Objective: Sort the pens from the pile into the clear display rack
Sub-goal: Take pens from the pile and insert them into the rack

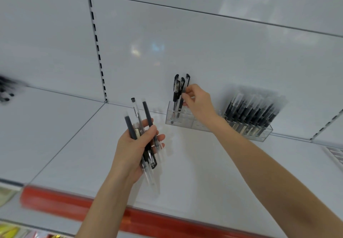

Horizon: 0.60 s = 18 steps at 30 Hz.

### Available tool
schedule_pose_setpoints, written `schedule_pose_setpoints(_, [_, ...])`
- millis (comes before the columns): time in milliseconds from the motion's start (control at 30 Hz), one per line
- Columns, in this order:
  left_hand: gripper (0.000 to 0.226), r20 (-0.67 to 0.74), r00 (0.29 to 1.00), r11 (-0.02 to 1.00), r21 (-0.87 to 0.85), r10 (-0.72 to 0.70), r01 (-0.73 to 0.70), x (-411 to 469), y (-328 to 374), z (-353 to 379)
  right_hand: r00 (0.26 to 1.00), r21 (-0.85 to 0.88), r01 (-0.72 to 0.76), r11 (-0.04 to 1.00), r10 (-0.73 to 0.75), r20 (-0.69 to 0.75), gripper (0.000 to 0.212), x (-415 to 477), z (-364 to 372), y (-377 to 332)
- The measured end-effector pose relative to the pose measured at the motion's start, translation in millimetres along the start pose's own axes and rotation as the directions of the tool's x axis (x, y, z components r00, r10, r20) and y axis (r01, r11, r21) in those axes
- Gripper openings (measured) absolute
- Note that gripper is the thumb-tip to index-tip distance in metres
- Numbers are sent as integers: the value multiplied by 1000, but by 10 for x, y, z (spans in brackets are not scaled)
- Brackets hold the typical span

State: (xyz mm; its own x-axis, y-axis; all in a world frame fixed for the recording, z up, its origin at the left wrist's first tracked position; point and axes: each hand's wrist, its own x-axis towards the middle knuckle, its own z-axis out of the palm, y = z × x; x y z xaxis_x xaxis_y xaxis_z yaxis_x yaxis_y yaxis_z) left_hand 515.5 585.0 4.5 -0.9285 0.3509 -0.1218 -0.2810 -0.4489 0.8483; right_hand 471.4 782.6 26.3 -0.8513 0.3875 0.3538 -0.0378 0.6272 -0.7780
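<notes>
Left hand [136, 145] fisted round pen bundle [146, 135]; right hand [197, 101] pinching black pen [181, 104] in clear rack [185, 119].

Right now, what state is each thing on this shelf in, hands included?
Left hand: closed around a bundle of pens.
Bundle of black and clear pens: held, fanned out, off the shelf.
Right hand: fingers pinching a black capped pen at the rack.
Black capped pens: standing upright in the rack's left end.
Clear plastic display rack: left end barely filled, right end packed with pens.
</notes>
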Motion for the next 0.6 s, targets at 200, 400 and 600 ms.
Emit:
schedule_pose_setpoints(200, [14,23,1000,1000,24,3,-4,4,-39,31,1000,-10,-10,1000,10,-4,4,-7,-9,15])
schedule_pose_setpoints(400, [11,29,1000,999,33,4,-5,-4,-46,63,1000,-32,-15,999,15,17,12,-36,-44,-19])
schedule_pose_setpoints(600, [6,39,999,999,38,-10,9,-36,-42,112,998,54,-10,998,13,-57,20,-182,-209,-30])
